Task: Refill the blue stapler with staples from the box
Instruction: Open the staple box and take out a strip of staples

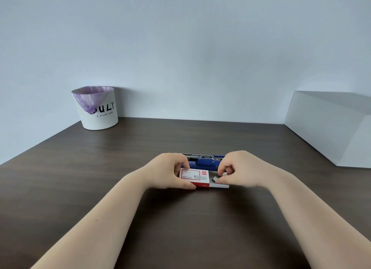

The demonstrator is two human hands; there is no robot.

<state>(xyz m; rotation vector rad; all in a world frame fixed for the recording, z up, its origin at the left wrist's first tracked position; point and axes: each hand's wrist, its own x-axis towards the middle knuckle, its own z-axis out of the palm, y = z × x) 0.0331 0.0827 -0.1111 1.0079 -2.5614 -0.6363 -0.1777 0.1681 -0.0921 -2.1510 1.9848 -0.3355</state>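
Observation:
A red and white staple box (195,176) lies on the dark wooden table (180,218), its inner tray slid out to the right. My left hand (168,171) grips the box's sleeve at its left end. My right hand (239,169) pinches a grey strip of staples (215,179) in the open tray, thumb and forefinger closed on it. Just behind the box lies the blue stapler (204,163), opened flat with its metal magazine showing; my hands hide both its ends.
A white paper bin (99,112) with a purple liner stands at the back left against the wall. A white box-shaped block (331,128) sits at the right edge of the table.

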